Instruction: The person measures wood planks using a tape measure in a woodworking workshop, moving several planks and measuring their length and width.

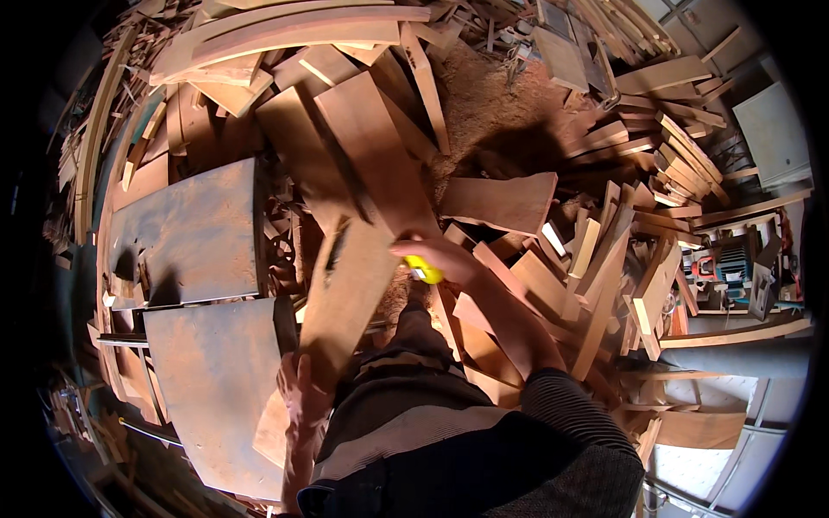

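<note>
A light-brown wooden board (356,276) with a dark split along its left edge slants up and away in front of my legs. My left hand (304,395) grips its near end. In my right hand (445,259) is a yellow tape measure (423,269), held by the board's far right corner. Whether any tape is drawn out is too small to make out. Two wider reddish planks (371,147) lie just beyond the board.
Flat metal machine tables (207,380) dusted with sawdust stand on the left. Offcuts (596,259) lie heaped on the right, some with ends sticking up. Sawdust (492,104) covers the floor ahead. Long curved boards (294,39) are stacked at the far side. A motor (730,259) sits far right.
</note>
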`<state>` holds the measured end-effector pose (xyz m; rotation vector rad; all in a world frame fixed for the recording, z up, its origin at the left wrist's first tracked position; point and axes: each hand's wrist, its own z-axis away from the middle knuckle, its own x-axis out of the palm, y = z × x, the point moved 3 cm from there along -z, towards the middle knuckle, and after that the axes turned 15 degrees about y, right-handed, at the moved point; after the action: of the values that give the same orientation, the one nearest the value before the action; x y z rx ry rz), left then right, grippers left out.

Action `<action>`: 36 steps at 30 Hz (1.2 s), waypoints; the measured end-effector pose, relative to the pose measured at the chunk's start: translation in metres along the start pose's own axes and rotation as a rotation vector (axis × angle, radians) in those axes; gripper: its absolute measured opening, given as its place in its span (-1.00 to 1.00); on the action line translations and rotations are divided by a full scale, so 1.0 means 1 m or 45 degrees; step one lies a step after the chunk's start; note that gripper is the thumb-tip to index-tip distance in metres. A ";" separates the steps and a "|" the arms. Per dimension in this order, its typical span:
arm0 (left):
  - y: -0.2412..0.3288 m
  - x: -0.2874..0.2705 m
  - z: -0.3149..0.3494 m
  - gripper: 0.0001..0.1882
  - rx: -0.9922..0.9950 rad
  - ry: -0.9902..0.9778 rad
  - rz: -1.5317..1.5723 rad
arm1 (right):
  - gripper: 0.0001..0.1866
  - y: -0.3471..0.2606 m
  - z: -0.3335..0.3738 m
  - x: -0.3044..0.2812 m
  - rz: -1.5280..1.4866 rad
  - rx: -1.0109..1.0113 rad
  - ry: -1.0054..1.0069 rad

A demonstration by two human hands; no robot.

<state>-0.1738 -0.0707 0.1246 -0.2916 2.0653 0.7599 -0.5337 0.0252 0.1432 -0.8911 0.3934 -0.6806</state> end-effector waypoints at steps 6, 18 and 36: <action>0.085 0.070 -0.105 -0.16 0.323 -0.345 0.354 | -0.78 0.060 0.025 -0.176 -0.395 0.178 0.278; 0.284 0.290 -0.196 -0.16 1.082 -0.754 0.796 | -0.73 0.130 0.212 -0.324 -0.504 -0.004 1.496; 0.128 0.235 -0.115 -0.71 -0.086 -0.698 0.694 | -0.67 0.148 -0.063 -0.390 -0.317 -0.055 1.215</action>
<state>-0.4463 -0.0227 0.0330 0.4255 1.5948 1.0913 -0.7978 0.3222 0.0006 -0.6085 1.1587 -1.3223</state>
